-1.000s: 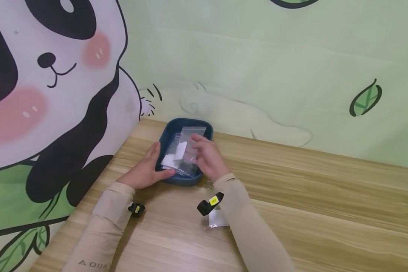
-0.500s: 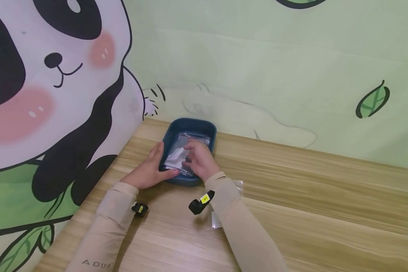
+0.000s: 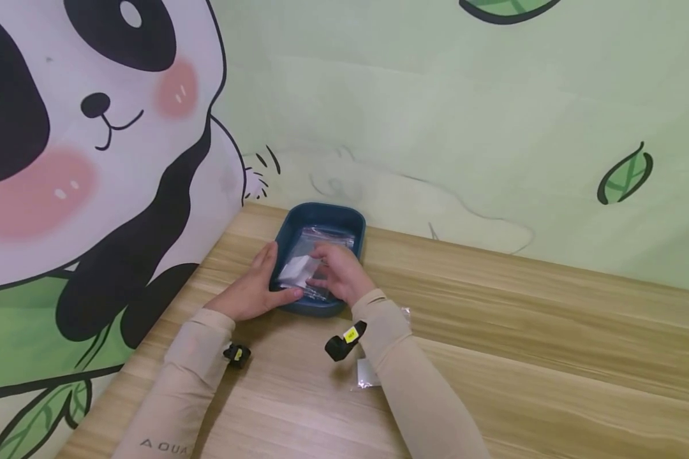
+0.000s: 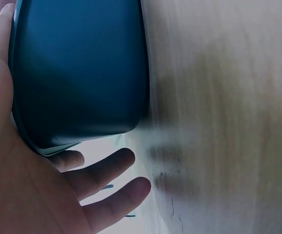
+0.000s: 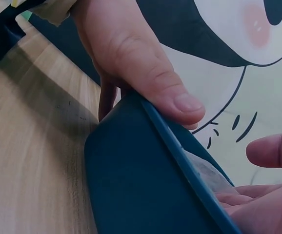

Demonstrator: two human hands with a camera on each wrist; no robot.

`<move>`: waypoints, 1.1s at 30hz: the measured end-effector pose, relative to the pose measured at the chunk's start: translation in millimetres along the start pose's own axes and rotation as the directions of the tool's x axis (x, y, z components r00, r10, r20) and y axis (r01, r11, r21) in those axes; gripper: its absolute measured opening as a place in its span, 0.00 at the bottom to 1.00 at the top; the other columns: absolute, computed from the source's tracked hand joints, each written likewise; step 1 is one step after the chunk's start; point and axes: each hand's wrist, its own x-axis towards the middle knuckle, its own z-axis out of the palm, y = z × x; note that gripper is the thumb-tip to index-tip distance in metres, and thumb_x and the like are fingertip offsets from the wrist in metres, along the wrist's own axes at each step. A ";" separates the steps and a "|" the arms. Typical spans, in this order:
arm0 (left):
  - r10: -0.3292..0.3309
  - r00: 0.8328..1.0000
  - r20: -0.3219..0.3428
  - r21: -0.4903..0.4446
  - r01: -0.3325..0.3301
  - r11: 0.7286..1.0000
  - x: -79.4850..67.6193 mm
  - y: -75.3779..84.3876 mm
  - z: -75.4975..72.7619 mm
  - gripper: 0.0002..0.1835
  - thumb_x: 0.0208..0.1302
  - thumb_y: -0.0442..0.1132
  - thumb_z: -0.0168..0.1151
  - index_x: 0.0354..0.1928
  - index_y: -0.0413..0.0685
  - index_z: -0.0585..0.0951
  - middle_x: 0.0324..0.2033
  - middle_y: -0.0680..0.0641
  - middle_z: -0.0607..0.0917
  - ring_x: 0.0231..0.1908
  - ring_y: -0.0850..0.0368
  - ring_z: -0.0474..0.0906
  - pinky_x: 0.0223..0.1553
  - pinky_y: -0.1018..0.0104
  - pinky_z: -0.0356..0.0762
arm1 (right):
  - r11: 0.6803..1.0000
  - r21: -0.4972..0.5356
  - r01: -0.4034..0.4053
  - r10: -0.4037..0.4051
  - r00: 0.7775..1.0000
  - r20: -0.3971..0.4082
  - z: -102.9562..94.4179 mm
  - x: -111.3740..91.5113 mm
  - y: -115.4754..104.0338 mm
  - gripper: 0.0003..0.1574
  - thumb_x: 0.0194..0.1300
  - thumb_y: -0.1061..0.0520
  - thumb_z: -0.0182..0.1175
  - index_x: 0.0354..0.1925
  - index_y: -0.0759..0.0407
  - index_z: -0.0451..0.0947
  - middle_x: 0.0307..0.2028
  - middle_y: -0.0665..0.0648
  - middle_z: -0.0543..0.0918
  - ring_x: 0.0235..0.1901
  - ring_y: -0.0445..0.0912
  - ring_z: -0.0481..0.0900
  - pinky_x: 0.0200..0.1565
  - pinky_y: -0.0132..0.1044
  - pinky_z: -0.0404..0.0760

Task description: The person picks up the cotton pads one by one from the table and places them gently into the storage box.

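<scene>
A dark blue plastic box point(image 3: 314, 310) stands near the wall with several clear zip-lock bags point(image 3: 296, 266) lying flat in it, white paper-like pieces showing through. My left hand point(image 3: 248, 288) holds the box at its near left corner. In the right wrist view the thumb of that left hand point(image 5: 146, 68) hooks over the rim, while in the left wrist view its fingers spread along the outside of the box point(image 4: 82, 73). My right hand point(image 3: 344, 275) reaches in over the right side, fingers loosely bent on the bags, thumb apart from them. Its fingertips are partly hidden by the rim point(image 5: 180, 161).
On the wooden table point(image 3: 494, 306), partly under my right forearm, lies a clear bag with a white piece point(image 3: 369, 373). A clear bag corner point(image 3: 406, 314) sticks out beyond the sleeve. A wall with a painted panda point(image 3: 195, 185) borders the table behind and left.
The zip-lock bag that stood raised by my right fingers now lies flat among the others. My right hand has dropped lower into the box. My left hand keeps its hold.
</scene>
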 end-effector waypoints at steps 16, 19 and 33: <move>0.003 1.000 0.001 0.004 -0.003 1.000 0.8 -0.3 -0.4 0.64 0.51 0.74 0.56 0.73 0.42 0.33 0.72 0.39 0.36 0.69 0.39 0.46 0.64 0.46 0.51 | 0.983 -0.184 -0.001 -0.002 1.000 -0.018 0.0 -0.6 -5.9 0.02 0.60 0.65 0.51 0.34 0.61 0.70 0.48 0.63 0.72 0.46 0.57 0.76 0.50 0.54 0.74; 0.004 1.000 0.003 0.003 -0.004 1.000 0.4 0.0 -0.9 0.64 0.52 0.73 0.56 0.73 0.42 0.34 0.72 0.39 0.36 0.68 0.38 0.46 0.64 0.46 0.51 | 0.976 -0.216 -0.003 0.001 1.000 -0.009 0.3 -2.3 -7.6 0.16 0.62 0.65 0.50 0.49 0.66 0.71 0.51 0.63 0.70 0.47 0.57 0.75 0.52 0.54 0.73; 0.009 1.000 -0.003 0.007 -0.009 1.000 1.3 -1.9 0.3 0.64 0.52 0.73 0.56 0.73 0.42 0.34 0.72 0.39 0.36 0.68 0.39 0.47 0.64 0.47 0.52 | 0.916 -0.401 0.006 -0.071 0.986 -0.150 8.1 -9.7 -12.7 0.51 0.56 0.59 0.55 0.74 0.59 0.45 0.71 0.60 0.51 0.62 0.57 0.59 0.55 0.61 0.64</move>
